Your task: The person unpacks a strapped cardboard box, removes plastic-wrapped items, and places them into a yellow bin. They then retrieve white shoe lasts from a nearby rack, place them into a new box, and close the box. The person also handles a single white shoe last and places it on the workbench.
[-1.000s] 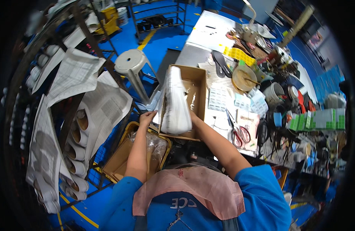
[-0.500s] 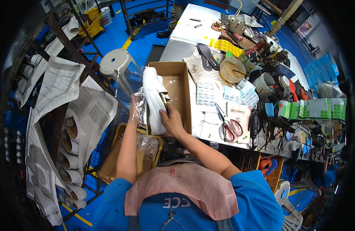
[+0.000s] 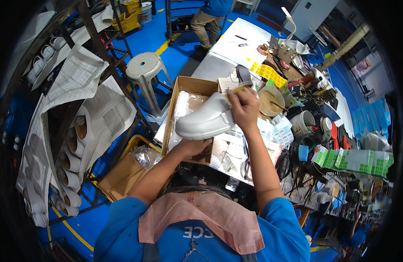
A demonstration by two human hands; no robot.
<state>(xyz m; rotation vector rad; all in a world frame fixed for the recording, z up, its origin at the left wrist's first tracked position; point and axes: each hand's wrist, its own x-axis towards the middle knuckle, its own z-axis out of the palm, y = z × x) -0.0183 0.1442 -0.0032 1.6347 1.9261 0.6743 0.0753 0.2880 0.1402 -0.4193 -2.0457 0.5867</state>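
My right hand (image 3: pixel 245 107) is closed on the heel end of a white slip-on shoe (image 3: pixel 206 118), with its toe pointing left over the box. Under the sole sits my left hand (image 3: pixel 193 147), at the near end of the box; its fingers are partly hidden, and I cannot tell if they touch the shoe. Inside the brown cardboard box (image 3: pixel 171 120), along the left side, lies another white item (image 3: pixel 182 105), apparently a shoe, with clear plastic around it.
A grey stool (image 3: pixel 144 65) stands left of the box. Racked white shoes (image 3: pixel 70 163) and paper sheets fill the left. On the table lie a bowl with a brush (image 3: pixel 268 101), yellow sticker sheets (image 3: pixel 269 75) and a white bucket (image 3: pixel 301 123). Another person (image 3: pixel 206 24) stands beyond.
My right hand has moved up and right, and the shoe it holds lies crosswise above the box. My left hand has left the plastic at the box's left side for a place beneath the shoe.
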